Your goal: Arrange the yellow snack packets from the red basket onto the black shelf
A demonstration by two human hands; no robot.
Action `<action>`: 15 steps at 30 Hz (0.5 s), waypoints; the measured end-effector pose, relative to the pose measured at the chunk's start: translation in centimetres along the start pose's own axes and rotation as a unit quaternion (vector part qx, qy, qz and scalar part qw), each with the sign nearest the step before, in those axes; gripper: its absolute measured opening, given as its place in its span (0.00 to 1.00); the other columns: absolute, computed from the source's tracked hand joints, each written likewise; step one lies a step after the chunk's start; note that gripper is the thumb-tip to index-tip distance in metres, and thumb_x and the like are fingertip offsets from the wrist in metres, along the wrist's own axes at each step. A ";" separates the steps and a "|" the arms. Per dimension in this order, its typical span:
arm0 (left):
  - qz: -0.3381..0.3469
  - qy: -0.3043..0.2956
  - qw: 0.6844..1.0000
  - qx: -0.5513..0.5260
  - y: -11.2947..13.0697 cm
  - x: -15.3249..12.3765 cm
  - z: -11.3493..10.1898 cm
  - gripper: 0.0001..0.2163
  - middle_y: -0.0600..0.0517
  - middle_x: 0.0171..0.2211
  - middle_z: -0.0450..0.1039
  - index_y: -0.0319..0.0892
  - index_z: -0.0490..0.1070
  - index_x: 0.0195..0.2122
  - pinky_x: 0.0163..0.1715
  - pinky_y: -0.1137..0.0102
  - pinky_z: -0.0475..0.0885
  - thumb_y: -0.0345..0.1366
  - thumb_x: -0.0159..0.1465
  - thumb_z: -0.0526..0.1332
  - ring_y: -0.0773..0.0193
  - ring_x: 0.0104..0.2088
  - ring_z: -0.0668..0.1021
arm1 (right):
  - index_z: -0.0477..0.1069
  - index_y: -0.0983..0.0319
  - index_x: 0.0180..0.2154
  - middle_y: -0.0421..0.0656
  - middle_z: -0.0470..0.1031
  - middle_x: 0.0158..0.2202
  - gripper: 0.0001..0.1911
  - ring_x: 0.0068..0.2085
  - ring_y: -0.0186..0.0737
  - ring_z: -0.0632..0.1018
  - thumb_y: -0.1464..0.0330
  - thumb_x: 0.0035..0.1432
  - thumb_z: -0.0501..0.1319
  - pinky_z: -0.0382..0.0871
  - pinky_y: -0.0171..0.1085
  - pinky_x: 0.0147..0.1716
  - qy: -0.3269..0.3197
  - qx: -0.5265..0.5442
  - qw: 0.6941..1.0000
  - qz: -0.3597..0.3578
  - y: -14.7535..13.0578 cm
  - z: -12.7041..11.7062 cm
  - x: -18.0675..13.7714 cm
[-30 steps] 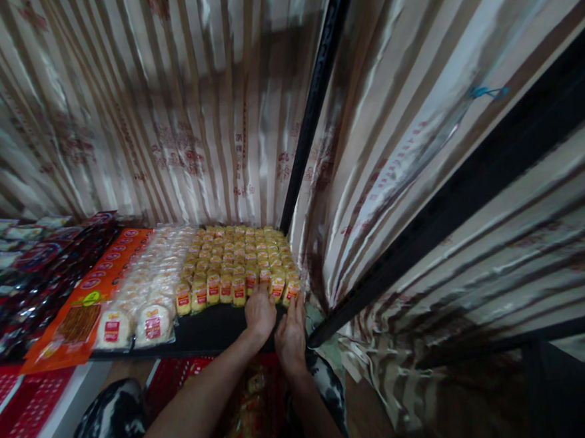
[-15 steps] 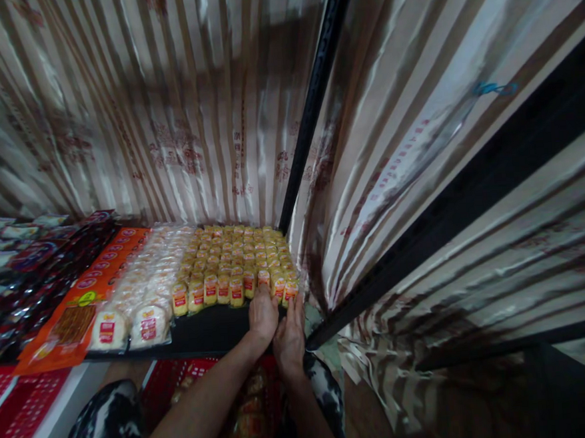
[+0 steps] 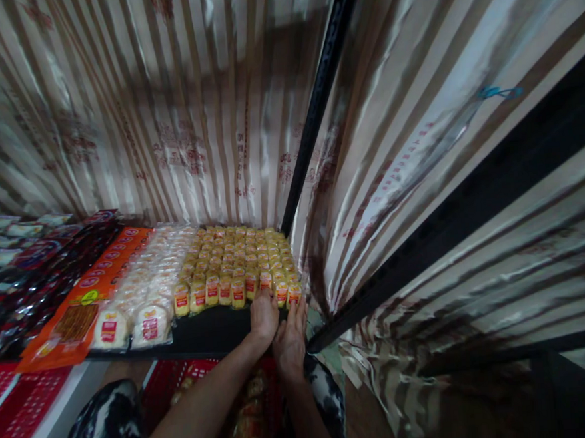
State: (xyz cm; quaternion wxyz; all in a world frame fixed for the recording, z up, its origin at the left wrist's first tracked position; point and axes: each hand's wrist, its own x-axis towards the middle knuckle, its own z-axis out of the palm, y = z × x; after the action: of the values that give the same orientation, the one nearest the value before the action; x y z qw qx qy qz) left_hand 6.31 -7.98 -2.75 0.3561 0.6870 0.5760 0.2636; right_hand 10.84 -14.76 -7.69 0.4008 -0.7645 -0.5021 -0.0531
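Small yellow cakes in clear wrappers with red labels [image 3: 237,291] stand in packed rows on a black shelf [image 3: 200,332]. At the front row, toward its right end, my left hand [image 3: 264,320] has its fingers curled onto one wrapped cake [image 3: 265,279]; the fingertips are partly hidden. Close beside it, my right hand [image 3: 290,342] is stretched out, fingers extended against the front of the rightmost cakes [image 3: 293,292]. Both hands reach in from below, nearly touching each other.
Left of the cakes lie white round packaged cakes [image 3: 150,324], orange snack packs [image 3: 74,321] and dark shiny packets [image 3: 22,298]. Red baskets [image 3: 29,404] sit below the shelf. A black upright post [image 3: 310,124] and striped sheeting [image 3: 204,105] bound the back and right.
The view has shifted very slightly. My hands stay at the right end of the front row, with hardly any movement, and the cakes look unmoved.
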 end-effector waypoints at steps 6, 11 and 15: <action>-0.013 0.010 0.999 -0.045 -0.3 -0.2 0.3 0.04 0.53 0.29 0.71 0.40 0.65 0.32 0.30 0.76 0.65 0.28 0.60 0.52 0.70 0.29 0.73 | 0.32 0.65 0.63 0.50 0.34 0.66 0.33 0.64 0.49 0.42 0.75 0.58 0.41 0.50 0.53 0.57 -0.004 -0.028 1.000 -0.007 -0.1 0.0 -0.2; -0.017 -0.004 0.999 -0.029 -0.2 0.1 0.1 0.04 0.53 0.28 0.70 0.41 0.65 0.31 0.30 0.76 0.64 0.29 0.60 0.52 0.70 0.29 0.73 | 0.31 0.65 0.63 0.52 0.33 0.65 0.33 0.64 0.50 0.44 0.75 0.58 0.42 0.52 0.53 0.56 -0.010 -0.031 0.999 -0.010 0.2 0.5 -0.4; -0.014 -0.008 1.000 -0.015 -0.2 0.2 0.1 0.04 0.53 0.28 0.71 0.40 0.66 0.32 0.30 0.76 0.63 0.29 0.60 0.53 0.69 0.29 0.73 | 0.28 0.65 0.63 0.54 0.34 0.65 0.35 0.64 0.51 0.44 0.75 0.57 0.44 0.53 0.54 0.56 -0.007 -0.045 0.999 -0.029 0.5 0.8 -0.4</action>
State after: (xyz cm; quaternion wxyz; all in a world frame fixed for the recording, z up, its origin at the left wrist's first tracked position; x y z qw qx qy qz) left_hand 6.29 -7.82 -2.94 0.3747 0.6756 0.5787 0.2614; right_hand 10.76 -14.59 -8.71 0.3602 -0.7672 -0.5243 -0.0820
